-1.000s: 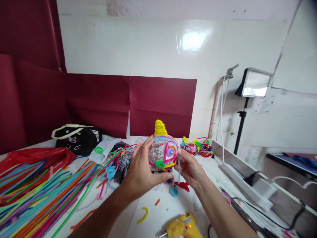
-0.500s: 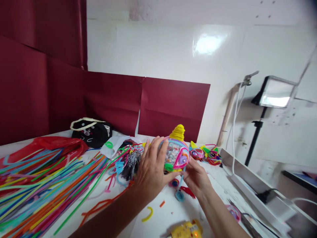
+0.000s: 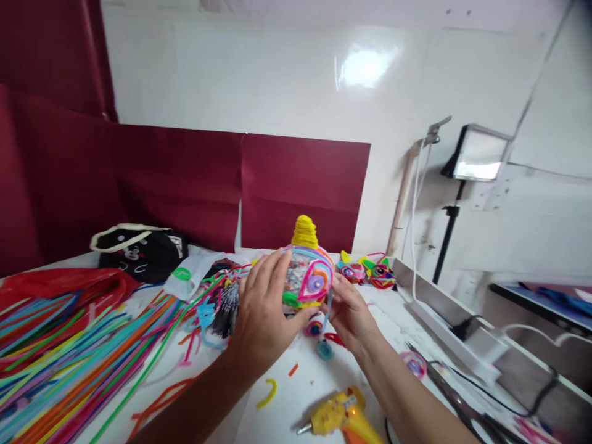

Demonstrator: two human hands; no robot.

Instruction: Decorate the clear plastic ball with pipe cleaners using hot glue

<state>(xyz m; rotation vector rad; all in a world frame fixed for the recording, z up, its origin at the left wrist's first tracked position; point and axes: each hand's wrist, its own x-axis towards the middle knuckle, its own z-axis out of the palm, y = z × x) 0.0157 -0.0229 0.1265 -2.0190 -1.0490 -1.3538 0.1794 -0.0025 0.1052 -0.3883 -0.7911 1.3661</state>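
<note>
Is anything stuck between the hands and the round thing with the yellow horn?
Nothing visible blocks the left hand: it rests directly against the horned craft. By the right hand, at the craft's right edge, hangs a thin light-blue strip; whether it sits between them is hidden.

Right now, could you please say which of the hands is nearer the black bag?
Left: the left hand is right of the black bag; the right hand is farther over, right of the yellow-horned ornament.
</note>
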